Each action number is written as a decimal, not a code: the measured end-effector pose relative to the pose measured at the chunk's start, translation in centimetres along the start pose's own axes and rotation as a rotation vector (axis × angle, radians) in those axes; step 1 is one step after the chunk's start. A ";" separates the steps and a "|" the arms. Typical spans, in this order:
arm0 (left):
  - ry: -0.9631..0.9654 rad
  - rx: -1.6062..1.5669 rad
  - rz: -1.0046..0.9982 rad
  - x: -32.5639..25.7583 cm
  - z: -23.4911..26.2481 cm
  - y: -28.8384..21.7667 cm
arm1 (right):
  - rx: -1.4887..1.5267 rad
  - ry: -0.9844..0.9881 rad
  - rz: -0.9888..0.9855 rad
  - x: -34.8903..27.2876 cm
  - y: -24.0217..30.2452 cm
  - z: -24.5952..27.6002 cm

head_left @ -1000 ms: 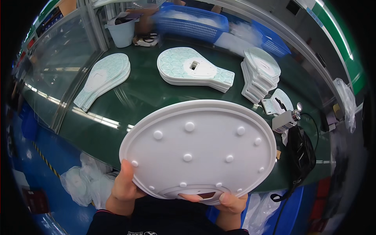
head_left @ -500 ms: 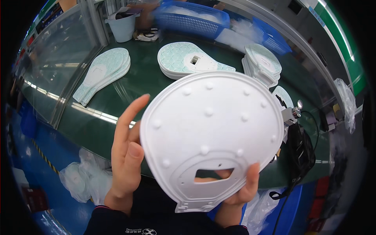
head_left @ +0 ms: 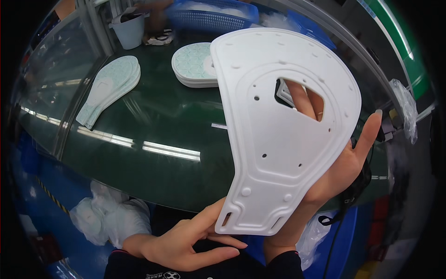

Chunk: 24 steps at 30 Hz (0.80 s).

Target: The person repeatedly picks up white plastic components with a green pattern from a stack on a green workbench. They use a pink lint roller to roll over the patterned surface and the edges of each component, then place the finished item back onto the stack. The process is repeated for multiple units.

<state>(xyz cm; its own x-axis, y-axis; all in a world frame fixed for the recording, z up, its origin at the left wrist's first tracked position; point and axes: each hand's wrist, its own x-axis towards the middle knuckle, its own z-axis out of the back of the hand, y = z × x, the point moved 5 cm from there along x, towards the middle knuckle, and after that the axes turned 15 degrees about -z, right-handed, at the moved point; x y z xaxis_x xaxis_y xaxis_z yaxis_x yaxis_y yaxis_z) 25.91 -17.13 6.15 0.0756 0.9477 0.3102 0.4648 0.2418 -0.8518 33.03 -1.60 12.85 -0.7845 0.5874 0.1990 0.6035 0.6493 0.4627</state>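
Note:
A white moulded plastic panel, paddle-shaped with a wide rounded top and a narrow slotted lower end, is held up in front of me. Behind it, my right hand bears its weight; fingers show through the cut-out and the thumb sticks out past the right edge. At the narrow end, my left hand is open, its index finger touching the lower left corner and the other fingers spread below. On the green table, similar pale-green patterned panels lie in one stack at left and another stack partly hidden behind the held panel.
A pale blue bucket stands at the back left beside a blue basket holding white items. Clear plastic bags sit below the table's near edge. Something black with a strap lies at right, partly covered by my hand.
The panel has been raised, tilted and shifted right, bringing its narrow end into full view. My left hand has dropped from its left edge to the lower end. My right thumb has left the front face.

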 end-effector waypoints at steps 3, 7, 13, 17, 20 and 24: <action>-0.034 -0.012 -0.052 0.1 -0.3 -0.5 | -0.104 0.062 -0.073 0.6 0.1 -0.5; -0.065 -0.049 -0.142 0.5 -0.4 -1.0 | -0.068 0.244 -0.130 0.9 0.2 0.4; -0.075 0.492 -0.413 -0.1 0.3 -1.3 | -0.030 -0.014 -0.033 0.7 0.3 -0.5; 0.082 0.811 -0.405 0.6 0.2 -2.7 | -0.089 -0.181 0.018 0.4 0.4 0.7; 0.281 1.076 -0.469 1.7 0.9 -4.6 | -0.053 -0.224 -0.043 0.4 -1.1 3.6; -0.187 1.557 -0.837 0.4 1.9 -6.8 | -0.081 -0.306 -0.100 -2.0 -3.2 5.5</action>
<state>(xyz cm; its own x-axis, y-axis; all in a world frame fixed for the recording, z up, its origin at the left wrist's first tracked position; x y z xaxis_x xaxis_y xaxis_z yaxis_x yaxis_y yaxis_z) 21.17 -17.95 11.26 0.1364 0.4610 0.8769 -0.8719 0.4761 -0.1147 33.44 -2.15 6.19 -0.7523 0.6488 -0.1143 0.5029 0.6776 0.5366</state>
